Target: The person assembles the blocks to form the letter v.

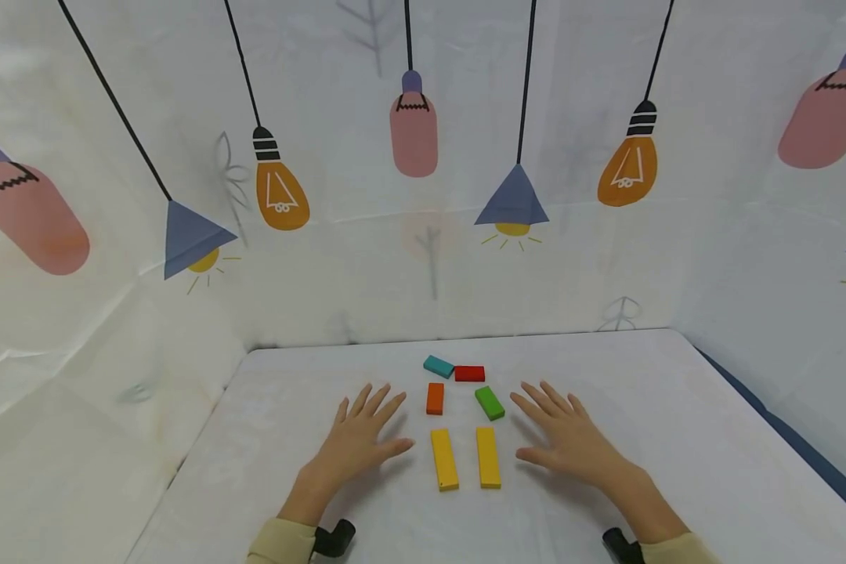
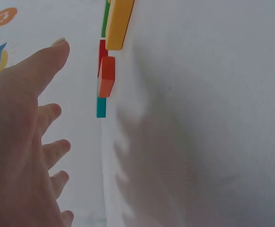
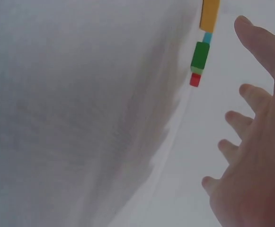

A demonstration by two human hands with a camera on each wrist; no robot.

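Two long yellow blocks, a left one [image 1: 444, 460] and a right one [image 1: 488, 457], lie side by side with a gap. Beyond them are an orange block [image 1: 435, 398] and a tilted green block [image 1: 489, 403]. Farthest back, a teal block [image 1: 439, 366] and a red block [image 1: 469, 374] meet at their ends. The left hand [image 1: 358, 440], fingers spread and holding nothing, hovers left of the blocks, its thumb towards the left yellow one. On the other side the right hand [image 1: 571, 439] hovers likewise, fingers spread, nearest the green and right yellow blocks. Both hands cast shadows on the cloth.
A white-covered table [image 1: 268, 407] carries the blocks. Behind it and at both sides hangs a pale sheet [image 1: 338, 266] printed with lamps and bulbs. Dark bands [image 1: 333, 539] with a camera mount are at the wrists. A blue strip [image 1: 804, 446] runs past the table's right edge.
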